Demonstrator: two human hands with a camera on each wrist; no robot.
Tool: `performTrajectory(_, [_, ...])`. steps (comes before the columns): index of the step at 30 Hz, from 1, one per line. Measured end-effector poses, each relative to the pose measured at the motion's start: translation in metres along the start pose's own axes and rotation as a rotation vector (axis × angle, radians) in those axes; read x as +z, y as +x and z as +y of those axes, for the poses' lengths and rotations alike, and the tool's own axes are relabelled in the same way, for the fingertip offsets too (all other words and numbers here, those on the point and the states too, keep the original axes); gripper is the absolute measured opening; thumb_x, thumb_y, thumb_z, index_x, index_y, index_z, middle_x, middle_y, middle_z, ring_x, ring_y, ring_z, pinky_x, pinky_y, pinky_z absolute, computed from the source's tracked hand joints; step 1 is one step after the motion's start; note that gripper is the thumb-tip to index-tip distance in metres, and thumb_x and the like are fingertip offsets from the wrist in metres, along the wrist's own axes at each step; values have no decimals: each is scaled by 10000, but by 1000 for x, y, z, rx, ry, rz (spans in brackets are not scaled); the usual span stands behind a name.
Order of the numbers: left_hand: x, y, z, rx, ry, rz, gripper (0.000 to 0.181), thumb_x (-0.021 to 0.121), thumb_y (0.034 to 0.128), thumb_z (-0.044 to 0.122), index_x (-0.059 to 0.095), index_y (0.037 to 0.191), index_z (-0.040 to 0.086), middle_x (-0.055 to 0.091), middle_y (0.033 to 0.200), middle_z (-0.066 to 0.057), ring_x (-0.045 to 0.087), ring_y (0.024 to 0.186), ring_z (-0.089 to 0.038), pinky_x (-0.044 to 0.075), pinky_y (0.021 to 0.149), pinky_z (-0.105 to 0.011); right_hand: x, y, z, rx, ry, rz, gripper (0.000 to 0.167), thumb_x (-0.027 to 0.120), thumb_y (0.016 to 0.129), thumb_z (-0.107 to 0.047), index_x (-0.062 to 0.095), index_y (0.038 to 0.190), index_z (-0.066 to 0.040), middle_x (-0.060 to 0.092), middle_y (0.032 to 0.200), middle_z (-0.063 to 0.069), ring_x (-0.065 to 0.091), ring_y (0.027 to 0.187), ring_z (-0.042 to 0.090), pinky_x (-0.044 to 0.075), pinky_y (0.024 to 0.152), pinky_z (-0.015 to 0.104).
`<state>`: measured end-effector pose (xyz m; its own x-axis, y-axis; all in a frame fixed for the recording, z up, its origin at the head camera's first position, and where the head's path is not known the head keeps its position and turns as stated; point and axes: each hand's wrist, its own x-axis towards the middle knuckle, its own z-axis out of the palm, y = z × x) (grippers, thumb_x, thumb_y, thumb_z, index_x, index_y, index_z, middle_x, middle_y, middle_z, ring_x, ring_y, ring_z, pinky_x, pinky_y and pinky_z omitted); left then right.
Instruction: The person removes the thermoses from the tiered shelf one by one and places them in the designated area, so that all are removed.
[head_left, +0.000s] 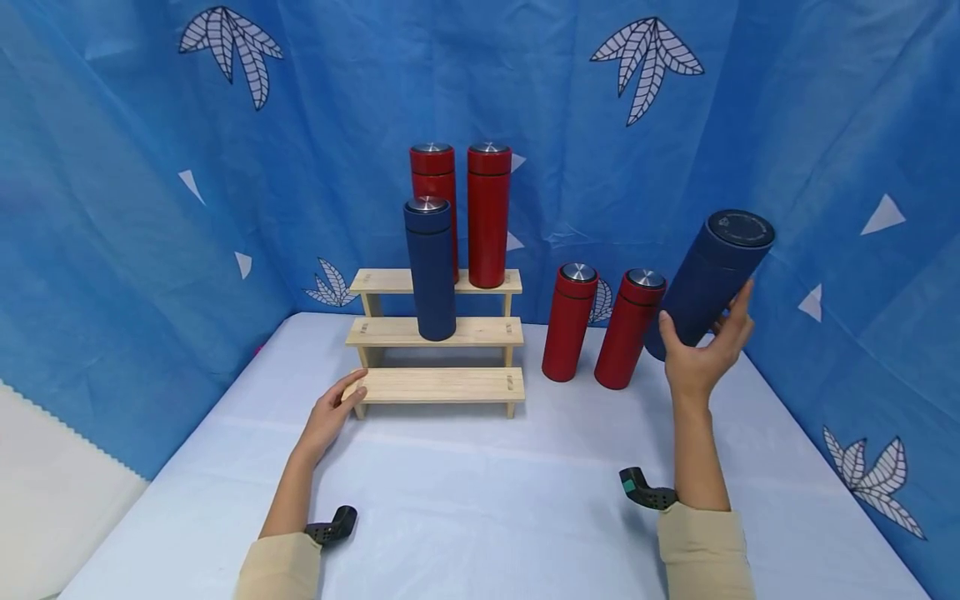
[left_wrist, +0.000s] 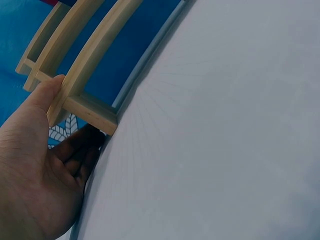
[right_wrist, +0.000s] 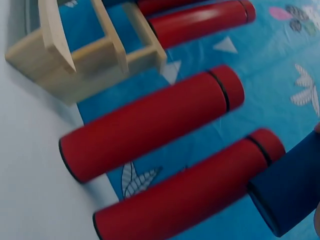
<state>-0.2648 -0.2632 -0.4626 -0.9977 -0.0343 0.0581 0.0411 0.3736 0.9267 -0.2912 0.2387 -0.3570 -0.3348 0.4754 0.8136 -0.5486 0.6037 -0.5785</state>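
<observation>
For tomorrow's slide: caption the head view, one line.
Right hand holds a tilted blue flask near two red flasks; left hand touches the tiered wooden stand.

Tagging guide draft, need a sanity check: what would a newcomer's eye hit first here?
Likely the blue flask, held tilted in the right hand at the right. Next, the three-step wooden stand: two red flasks on top, another blue flask on the middle step, the left hand at the lowest step's left end. Two more red flasks stand on the table, right of the stand.
</observation>
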Motion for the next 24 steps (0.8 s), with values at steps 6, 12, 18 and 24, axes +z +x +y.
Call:
performTrajectory(6, [-1,11,-20,4,32,19,601,529,884,523,413,1401,240,268,1494,-27,163,1378,-287,157,1086,-533,-9,0,32,112,-75,-4,865,739,772,-294,245,1464,-137,399,1315,-48,363,1176,58,383,940,235])
performTrajectory(12, [1,11,-27,6,31,31,612,525,864,566,422,1391,272,276,1489,0,161,1380,-276,160,1086,-534,-9,-14,65,193,-88,-54,888,740,782,-263,197,1482,-205,357,1388,-79,369,1194,96,382,976,326])
performTrajectory(18, [1,11,-26,7,37,25,608,519,874,556,410,1400,272,265,1495,-12,171,1376,-287,172,1082,-534,-8,-27,91,222,-80,-98,906,744,786,-203,171,1487,-245,301,1446,-109,375,1235,153,366,1006,424])
performTrajectory(24, [0,12,-26,11,31,28,614,527,865,563,418,1395,273,278,1488,1,188,1373,-274,183,1083,-522,-8,-42,111,276,-110,-150,915,738,790,-139,162,1482,-304,285,1466,-55,365,1252,228,335,1021,479])
